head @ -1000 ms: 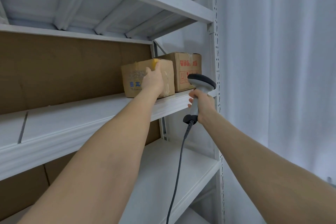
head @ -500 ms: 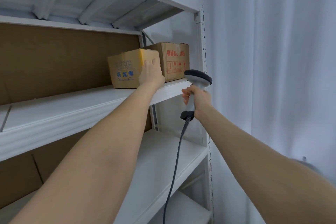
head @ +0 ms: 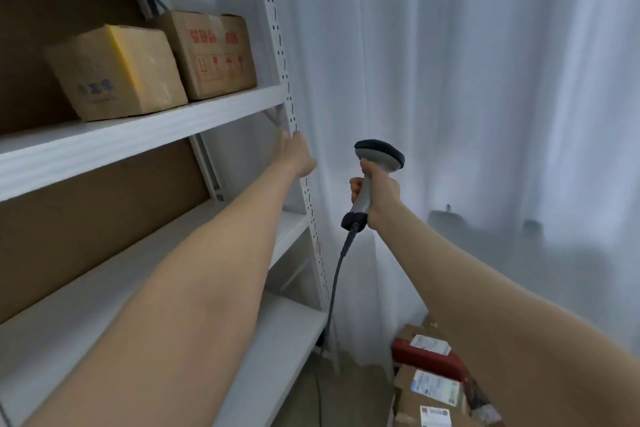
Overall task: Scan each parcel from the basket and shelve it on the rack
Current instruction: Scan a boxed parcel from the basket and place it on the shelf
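Two cardboard parcels stand side by side on the white rack's upper shelf point(head: 145, 128): a taped one with blue print point(head: 117, 73) on the left and one with red print point(head: 211, 52) against the right post. My left hand point(head: 294, 156) hangs empty below the shelf edge, beside the perforated post, fingers pointing away. My right hand point(head: 377, 194) grips a grey and black corded barcode scanner point(head: 377, 163), held upright to the right of the rack. More parcels with white labels point(head: 429, 378) lie at the bottom right; the basket itself is not visible.
A white curtain point(head: 467, 80) hangs right of the rack. The scanner cable point(head: 334, 291) drops to the floor by the rack's post point(head: 287, 80). Lower shelves point(head: 270, 343) of the rack hold nothing. Brown backing board covers the rack's rear.
My left hand has let go of the blue-print parcel and dropped below the shelf. The view has swung down and right, bringing the floor parcels into sight.
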Demonstrator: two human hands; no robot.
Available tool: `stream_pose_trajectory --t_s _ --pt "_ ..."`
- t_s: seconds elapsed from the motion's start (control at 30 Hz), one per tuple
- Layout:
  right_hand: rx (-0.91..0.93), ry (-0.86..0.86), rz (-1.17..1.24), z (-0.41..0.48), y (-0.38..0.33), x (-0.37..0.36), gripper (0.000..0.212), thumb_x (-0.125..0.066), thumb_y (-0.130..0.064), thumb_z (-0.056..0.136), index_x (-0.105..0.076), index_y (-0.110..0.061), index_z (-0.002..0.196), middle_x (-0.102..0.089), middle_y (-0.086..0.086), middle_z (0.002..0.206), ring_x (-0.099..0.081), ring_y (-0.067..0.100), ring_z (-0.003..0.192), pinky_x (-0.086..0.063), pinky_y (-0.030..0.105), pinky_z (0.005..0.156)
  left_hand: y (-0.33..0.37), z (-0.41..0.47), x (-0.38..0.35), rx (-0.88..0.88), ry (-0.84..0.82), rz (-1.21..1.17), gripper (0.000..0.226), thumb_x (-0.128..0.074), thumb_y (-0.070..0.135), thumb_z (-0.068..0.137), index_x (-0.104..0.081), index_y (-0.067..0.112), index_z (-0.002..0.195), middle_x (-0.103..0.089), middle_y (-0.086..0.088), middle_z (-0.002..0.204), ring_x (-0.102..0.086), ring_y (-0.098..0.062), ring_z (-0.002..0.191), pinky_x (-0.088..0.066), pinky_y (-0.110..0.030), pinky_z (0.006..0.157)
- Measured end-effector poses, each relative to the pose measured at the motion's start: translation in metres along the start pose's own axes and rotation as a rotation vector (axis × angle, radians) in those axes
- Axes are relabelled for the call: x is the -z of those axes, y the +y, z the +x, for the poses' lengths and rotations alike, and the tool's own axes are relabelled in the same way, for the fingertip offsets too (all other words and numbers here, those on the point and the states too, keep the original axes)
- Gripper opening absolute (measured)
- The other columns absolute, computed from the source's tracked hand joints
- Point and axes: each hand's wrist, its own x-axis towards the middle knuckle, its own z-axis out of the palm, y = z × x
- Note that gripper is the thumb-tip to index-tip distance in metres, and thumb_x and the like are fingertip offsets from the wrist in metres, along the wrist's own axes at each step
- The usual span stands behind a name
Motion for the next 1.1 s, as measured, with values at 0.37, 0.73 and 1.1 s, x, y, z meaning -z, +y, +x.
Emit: stream_pose_trajectory --t_s 0.37,0.73,1.1 --pt "-0.131 0.287 0.108 0.000 0.035 0.207 0.040 -0.068 -0.017 0.088 -0.055 -0.004 0.124 -0.055 0.003 0.055 -0.050 0.013 0.045 -0.044 0.024 0.049 0.100 -0.076 -0.185 -0.092 -0.433 0.008 0.061 -0.055 0.020 0.089 -0.031 0.008 0.144 -0.022 -0.019 0.145 -0.046 -0.035 0.119 -0.042 -0.035 0.092" --pt "-0.292 0.546 0.130 0.009 0.099 0.341 0.022 -0.067 -0.015 0.087 -0.058 -0.007 0.105 -0.057 0.001 0.062 -0.055 0.010 0.050 -0.056 0.029 0.061 0.136 -0.147 -0.329 -0.033 -0.753 -0.054 0.059 -0.059 0.023 0.090 -0.035 0.005 0.141 -0.027 -0.020 0.145 -0.045 -0.036 0.125 -0.039 -0.037 0.101" --pt "-0.521 0.790 -0.093 0.035 0.215 0.418 0.010 -0.060 0.002 0.083 -0.052 -0.003 0.082 -0.057 0.011 0.065 -0.054 0.019 0.054 -0.051 0.030 0.056 0.095 -0.191 -0.476 0.036 -0.977 -0.055 0.053 -0.056 0.021 0.089 -0.040 0.005 0.138 -0.039 -0.019 0.141 -0.047 -0.031 0.121 -0.045 -0.036 0.098"
